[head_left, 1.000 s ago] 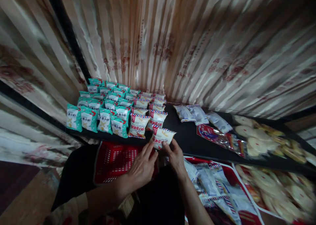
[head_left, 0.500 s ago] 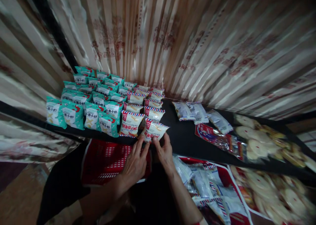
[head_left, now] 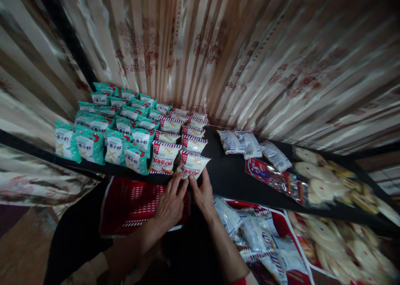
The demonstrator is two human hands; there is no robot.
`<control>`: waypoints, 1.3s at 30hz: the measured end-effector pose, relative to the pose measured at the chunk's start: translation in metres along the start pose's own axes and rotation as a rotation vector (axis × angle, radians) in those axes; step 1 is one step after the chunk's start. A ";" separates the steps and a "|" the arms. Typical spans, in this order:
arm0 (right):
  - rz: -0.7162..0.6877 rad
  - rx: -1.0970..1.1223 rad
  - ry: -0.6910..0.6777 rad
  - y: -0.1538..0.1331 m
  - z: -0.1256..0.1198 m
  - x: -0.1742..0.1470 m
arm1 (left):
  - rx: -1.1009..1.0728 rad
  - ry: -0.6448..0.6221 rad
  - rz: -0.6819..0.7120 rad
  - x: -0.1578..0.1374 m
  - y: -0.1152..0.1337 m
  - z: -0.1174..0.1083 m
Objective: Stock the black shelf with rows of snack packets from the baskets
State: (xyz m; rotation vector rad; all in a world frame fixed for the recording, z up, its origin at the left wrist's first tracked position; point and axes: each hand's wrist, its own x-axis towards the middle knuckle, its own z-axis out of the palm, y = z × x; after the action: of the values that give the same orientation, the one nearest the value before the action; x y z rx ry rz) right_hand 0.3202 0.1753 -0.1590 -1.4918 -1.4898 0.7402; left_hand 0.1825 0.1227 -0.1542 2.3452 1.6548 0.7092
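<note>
At the front edge of the black shelf stands a white and red snack bag (head_left: 193, 165) with a striped top seal. My left hand (head_left: 170, 201) has its fingers closed at the bag's lower left corner. My right hand (head_left: 203, 195) grips its lower right side, thumb in front and fingers around the side. Just left of it is another white and red snack bag (head_left: 163, 158), upright and close beside it. More bags of this kind line up behind these two. Rows of teal snack bags (head_left: 89, 145) fill the shelf's left part.
An overturned-looking red basket (head_left: 131, 206) sits below the shelf. Silver-blue packets (head_left: 250, 143), a red packet (head_left: 268, 174) and bags of pale round slices (head_left: 318, 176) lie on the right. Below are a basket of packets (head_left: 259, 231) and more pale slices (head_left: 346, 243). A curtain (head_left: 187, 47) hangs behind.
Both hands stay on the same snack bag, which has shifted very slightly left with the view. My right fingers have slid slightly lower along its side. The other goods keep their places.
</note>
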 end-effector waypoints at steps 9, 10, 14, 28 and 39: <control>0.053 0.087 0.045 -0.012 0.005 0.002 | -0.012 0.060 0.004 -0.022 -0.008 -0.014; 0.054 0.099 0.039 -0.014 0.005 0.002 | -0.008 0.073 -0.004 -0.026 -0.010 -0.015; 0.069 0.100 0.045 -0.020 0.006 0.001 | 0.002 0.083 -0.067 -0.035 -0.020 -0.021; 0.000 -0.032 0.164 -0.009 0.010 -0.021 | -0.012 0.087 -0.034 -0.063 -0.043 -0.033; 0.027 -0.056 0.254 -0.022 0.011 -0.016 | 0.218 0.108 0.219 -0.001 -0.044 -0.054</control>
State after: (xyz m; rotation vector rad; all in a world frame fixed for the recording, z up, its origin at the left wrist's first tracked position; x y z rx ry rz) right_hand 0.2989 0.1590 -0.1475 -1.5861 -1.3091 0.5061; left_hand 0.1196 0.1310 -0.1253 2.7182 1.6066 0.7399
